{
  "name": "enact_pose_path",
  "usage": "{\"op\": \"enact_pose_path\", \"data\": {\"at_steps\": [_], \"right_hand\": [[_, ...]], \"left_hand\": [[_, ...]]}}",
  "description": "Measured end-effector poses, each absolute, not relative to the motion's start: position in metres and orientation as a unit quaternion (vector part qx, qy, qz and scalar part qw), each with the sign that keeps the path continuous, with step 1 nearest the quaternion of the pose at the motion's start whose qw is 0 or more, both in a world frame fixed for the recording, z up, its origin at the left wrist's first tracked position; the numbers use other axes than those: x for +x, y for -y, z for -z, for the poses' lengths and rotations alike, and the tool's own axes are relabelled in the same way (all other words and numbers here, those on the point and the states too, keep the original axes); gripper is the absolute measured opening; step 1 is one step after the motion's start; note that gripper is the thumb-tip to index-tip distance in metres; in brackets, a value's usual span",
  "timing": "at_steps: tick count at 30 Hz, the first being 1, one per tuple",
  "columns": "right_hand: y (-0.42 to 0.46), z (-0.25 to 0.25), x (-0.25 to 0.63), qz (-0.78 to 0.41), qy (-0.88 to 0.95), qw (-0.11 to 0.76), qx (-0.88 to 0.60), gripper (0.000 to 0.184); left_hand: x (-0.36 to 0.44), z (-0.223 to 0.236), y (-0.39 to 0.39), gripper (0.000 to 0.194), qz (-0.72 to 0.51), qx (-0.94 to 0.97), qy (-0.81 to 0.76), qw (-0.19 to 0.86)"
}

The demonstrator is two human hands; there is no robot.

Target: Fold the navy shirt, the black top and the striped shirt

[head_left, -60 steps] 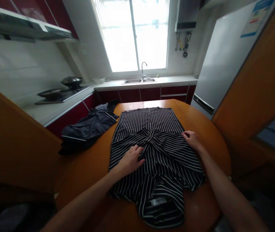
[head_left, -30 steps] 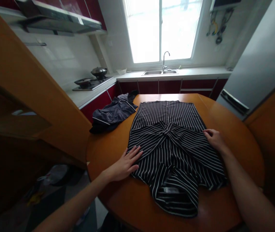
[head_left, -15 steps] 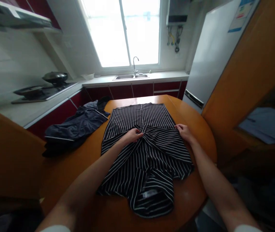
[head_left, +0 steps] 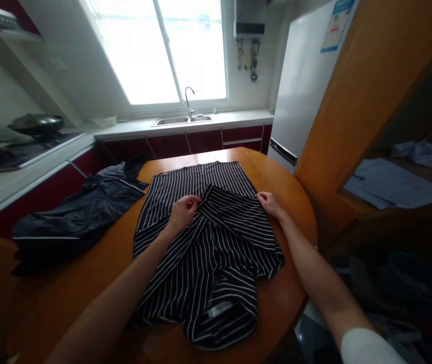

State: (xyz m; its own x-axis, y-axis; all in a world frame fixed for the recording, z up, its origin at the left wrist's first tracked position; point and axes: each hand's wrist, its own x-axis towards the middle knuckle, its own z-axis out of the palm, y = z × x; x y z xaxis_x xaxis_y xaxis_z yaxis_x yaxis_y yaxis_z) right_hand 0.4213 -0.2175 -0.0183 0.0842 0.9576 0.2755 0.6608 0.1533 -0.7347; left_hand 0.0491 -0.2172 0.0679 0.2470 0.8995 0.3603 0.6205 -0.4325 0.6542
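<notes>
A black shirt with white stripes (head_left: 225,250) lies spread on the round wooden table (head_left: 286,177), its collar (head_left: 219,328) toward me and its hem at the far side. Both sleeves are folded in across the body. My left hand (head_left: 183,212) is closed in a pinch on the cuff end of the right-side sleeve, near the shirt's middle. At the right edge of the shirt, my right hand (head_left: 270,203) pinches the fold of the same sleeve between thumb and fingers. The left-side sleeve lies slanting under my left forearm.
A dark grey garment with white piping (head_left: 83,207) lies heaped at the table's left edge. Beyond the table are a counter with a sink (head_left: 174,121), a stove with a lidded pan (head_left: 37,124) and a fridge (head_left: 301,81). Papers (head_left: 394,184) lie on a shelf at right.
My left hand went from lying flat on the shirt's left side to pinching the cuff at its middle, lifting and straightening it. My right hand stays at the right edge. The view turned.
</notes>
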Motion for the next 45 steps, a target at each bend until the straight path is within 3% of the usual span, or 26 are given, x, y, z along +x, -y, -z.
{"op": "enact_pose_path", "data": {"at_steps": [4,8,12,18,26,30,34,37,41,45], "right_hand": [[0.222,0.014,0.418,-0.169,0.667,0.366,-0.627,0.022],[0.226,0.013,0.416,-0.149,0.677,0.346,-0.632,0.018],[0.228,0.014,0.415,-0.137,0.675,0.344,-0.638,0.018],[0.23,0.015,0.414,-0.132,0.681,0.357,-0.626,0.018],[0.23,0.02,0.416,-0.126,0.665,0.385,-0.627,0.019],[0.227,0.008,0.423,-0.093,0.631,0.417,-0.647,0.035],[0.233,-0.006,0.412,-0.061,0.626,0.428,-0.649,0.048],[0.246,-0.006,0.388,-0.081,0.692,0.361,-0.62,0.046],[0.27,0.001,0.369,-0.101,0.752,0.166,-0.63,0.062],[0.298,0.001,0.378,-0.077,0.76,0.119,-0.634,0.064]], "left_hand": [[0.039,-0.044,0.213,0.021,-0.272,0.788,-0.525,0.173],[0.036,-0.041,0.205,0.028,-0.298,0.786,-0.529,0.116],[0.032,-0.05,0.193,0.033,-0.289,0.745,-0.584,0.141],[0.04,-0.039,0.197,0.017,-0.245,0.756,-0.583,0.169],[0.054,-0.04,0.202,0.029,-0.22,0.787,-0.559,0.141],[0.067,-0.044,0.199,0.027,-0.203,0.818,-0.524,0.125],[0.09,-0.038,0.198,0.041,-0.146,0.888,-0.429,0.074],[0.097,-0.025,0.195,0.049,-0.077,0.902,-0.421,0.057],[0.093,-0.008,0.19,0.055,-0.067,0.895,-0.439,0.043],[0.089,-0.002,0.189,0.056,-0.087,0.894,-0.438,0.033]]}}
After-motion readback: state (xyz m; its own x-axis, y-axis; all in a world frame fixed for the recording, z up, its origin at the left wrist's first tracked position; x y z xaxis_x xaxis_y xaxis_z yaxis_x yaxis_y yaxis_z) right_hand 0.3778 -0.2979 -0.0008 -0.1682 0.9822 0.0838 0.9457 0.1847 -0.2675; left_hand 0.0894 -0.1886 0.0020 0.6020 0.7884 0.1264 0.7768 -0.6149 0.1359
